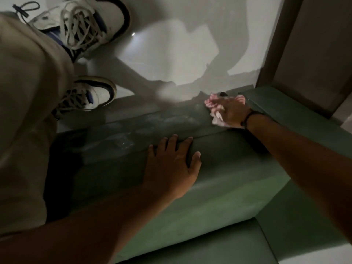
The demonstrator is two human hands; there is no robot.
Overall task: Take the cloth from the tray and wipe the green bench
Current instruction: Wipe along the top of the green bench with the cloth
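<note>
The green bench (219, 187) fills the lower half of the head view, with dusty pale smears along its far edge. My right hand (231, 113) presses a crumpled pink and white cloth (215, 107) onto the far right part of that edge. A dark band circles my right wrist. My left hand (171, 164) lies flat on the bench near the middle, fingers spread, holding nothing. No tray is in view.
My legs in beige trousers (24, 111) and two white sneakers (91, 92) stand on the pale floor (171, 44) at the left. A brown panel or furniture leg (304, 44) rises at the upper right beside the bench.
</note>
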